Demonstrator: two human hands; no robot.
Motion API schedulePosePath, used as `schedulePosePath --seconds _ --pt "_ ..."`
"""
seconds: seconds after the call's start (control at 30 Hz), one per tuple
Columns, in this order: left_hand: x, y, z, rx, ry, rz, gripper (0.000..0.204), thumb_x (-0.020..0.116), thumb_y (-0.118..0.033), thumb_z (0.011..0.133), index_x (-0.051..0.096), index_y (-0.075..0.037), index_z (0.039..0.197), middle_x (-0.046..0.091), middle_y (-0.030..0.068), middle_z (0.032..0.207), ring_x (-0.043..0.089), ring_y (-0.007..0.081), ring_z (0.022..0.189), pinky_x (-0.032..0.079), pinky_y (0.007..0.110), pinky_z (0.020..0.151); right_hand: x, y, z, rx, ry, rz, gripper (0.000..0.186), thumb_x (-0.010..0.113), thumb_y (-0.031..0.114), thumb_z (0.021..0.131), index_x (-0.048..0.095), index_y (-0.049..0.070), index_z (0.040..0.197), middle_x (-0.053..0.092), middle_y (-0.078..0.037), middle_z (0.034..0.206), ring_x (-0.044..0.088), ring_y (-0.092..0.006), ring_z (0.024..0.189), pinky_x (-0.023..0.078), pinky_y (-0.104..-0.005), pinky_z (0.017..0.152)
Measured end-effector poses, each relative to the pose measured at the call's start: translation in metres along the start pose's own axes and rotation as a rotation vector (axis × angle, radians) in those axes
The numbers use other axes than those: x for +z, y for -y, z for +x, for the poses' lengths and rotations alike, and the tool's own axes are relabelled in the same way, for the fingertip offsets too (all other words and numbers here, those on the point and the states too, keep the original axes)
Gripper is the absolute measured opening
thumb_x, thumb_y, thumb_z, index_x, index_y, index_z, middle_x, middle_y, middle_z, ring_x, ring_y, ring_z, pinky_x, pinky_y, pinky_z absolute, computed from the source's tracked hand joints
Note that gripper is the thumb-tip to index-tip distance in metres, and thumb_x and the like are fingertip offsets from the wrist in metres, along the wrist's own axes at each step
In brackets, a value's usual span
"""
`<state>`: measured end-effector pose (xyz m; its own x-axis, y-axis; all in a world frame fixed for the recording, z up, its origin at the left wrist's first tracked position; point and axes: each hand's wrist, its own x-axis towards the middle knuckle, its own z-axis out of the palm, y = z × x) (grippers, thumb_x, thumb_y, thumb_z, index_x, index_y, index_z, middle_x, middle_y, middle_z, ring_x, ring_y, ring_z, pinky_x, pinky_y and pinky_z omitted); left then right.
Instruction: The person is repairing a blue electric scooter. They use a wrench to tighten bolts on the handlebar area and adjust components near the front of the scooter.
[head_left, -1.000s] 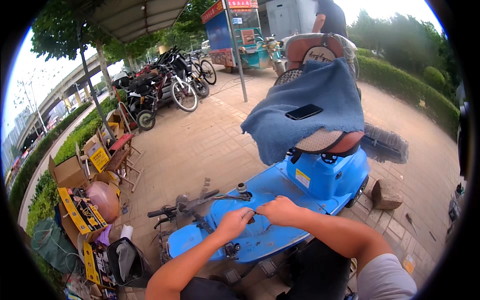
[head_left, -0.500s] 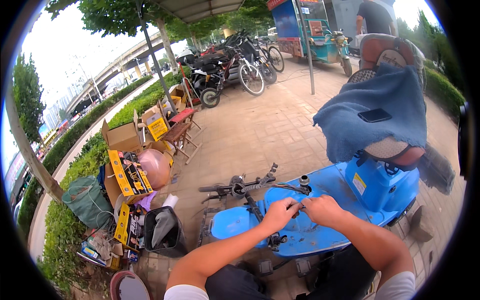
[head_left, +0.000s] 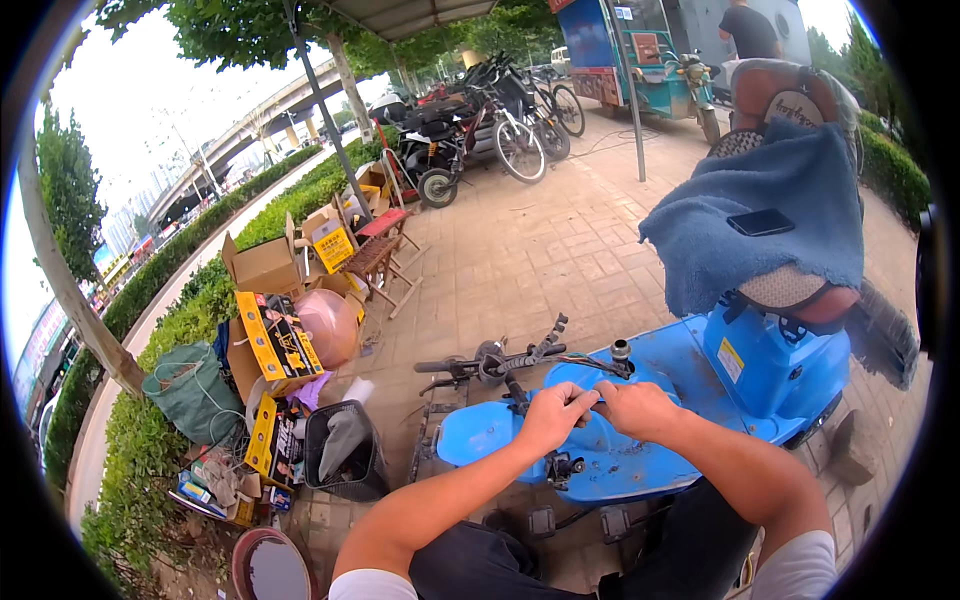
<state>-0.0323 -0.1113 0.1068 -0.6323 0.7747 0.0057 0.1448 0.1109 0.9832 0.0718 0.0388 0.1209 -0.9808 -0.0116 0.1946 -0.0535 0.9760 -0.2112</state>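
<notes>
My left hand (head_left: 552, 415) and my right hand (head_left: 642, 410) meet fingertip to fingertip above a blue electric scooter body (head_left: 665, 372). Both are closed in a pinch. A small dark piece seems to sit between the fingers, too small to name. Just beyond them, a bare metal steering tube (head_left: 620, 350) sticks up, with thin wires (head_left: 585, 362) running beside it. The detached handlebar (head_left: 492, 364) lies over the scooter's front end to the left of my hands. Below my left hand is a dark clamp-like part (head_left: 563, 467).
A blue towel (head_left: 700, 235) with a phone (head_left: 760, 222) on it covers the seat at right. At left stand a black bin (head_left: 368, 483), yellow-and-black boxes (head_left: 272, 340), a green bag (head_left: 190, 390) and a red basin (head_left: 240, 565). Parked bikes (head_left: 520, 150) stand behind.
My view has shifted a little, so the surroundings sit slightly farther right. My hands stay together in the same pinch, the fingers moved only slightly.
</notes>
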Motion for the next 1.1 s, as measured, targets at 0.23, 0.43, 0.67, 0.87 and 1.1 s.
schedulePosePath --seconds 0.23,0.43,0.67,0.87,1.1 --pt "0.017 0.001 0.006 0.009 0.090 0.014 0.027 0.063 -0.026 0.089 0.063 0.002 0.085 0.062 0.0035 0.073 0.055 0.0077 0.063 0.047 0.024 0.058 0.000 -0.015 -0.017 -0.043 -0.085 -0.067 0.028 0.053 0.030 0.089 0.053 0.004 0.079 0.064 -0.015 0.072 0.063 -0.0322 0.066 0.048 -0.0437 0.059" --pt "0.045 0.003 0.021 0.056 0.196 -0.061 0.027 0.062 -0.026 0.089 0.062 0.001 0.086 0.061 0.0040 0.072 0.054 0.0082 0.064 0.046 0.025 0.058 0.003 -0.027 -0.043 0.025 -0.119 -0.177 0.028 0.056 0.028 0.086 0.055 0.005 0.072 0.062 -0.013 0.064 0.062 -0.0301 0.061 0.048 -0.0418 0.059" --pt "0.058 0.004 0.023 0.087 0.206 0.051 0.026 0.061 -0.024 0.089 0.064 0.002 0.091 0.064 0.0051 0.076 0.057 0.0096 0.066 0.047 0.026 0.060 0.003 -0.034 -0.057 0.027 -0.188 -0.217 0.026 0.055 0.026 0.086 0.054 0.005 0.071 0.059 -0.013 0.056 0.061 -0.0292 0.051 0.047 -0.0416 0.051" --pt "0.037 0.004 0.009 0.022 0.166 0.121 0.026 0.061 -0.024 0.089 0.063 0.002 0.089 0.064 0.0066 0.077 0.058 0.0099 0.067 0.048 0.026 0.061 0.016 -0.018 -0.046 0.008 -0.110 -0.220 0.025 0.051 0.025 0.088 0.054 0.005 0.072 0.060 -0.013 0.057 0.060 -0.0289 0.051 0.047 -0.0408 0.051" --pt "0.036 0.008 0.005 0.075 0.131 0.010 0.024 0.061 -0.022 0.089 0.063 0.001 0.091 0.062 0.0047 0.073 0.056 0.0098 0.063 0.046 0.026 0.057 0.016 -0.012 -0.045 0.009 -0.188 -0.211 0.031 0.057 0.028 0.087 0.051 0.005 0.067 0.055 -0.014 0.050 0.056 -0.0309 0.045 0.042 -0.0406 0.047"
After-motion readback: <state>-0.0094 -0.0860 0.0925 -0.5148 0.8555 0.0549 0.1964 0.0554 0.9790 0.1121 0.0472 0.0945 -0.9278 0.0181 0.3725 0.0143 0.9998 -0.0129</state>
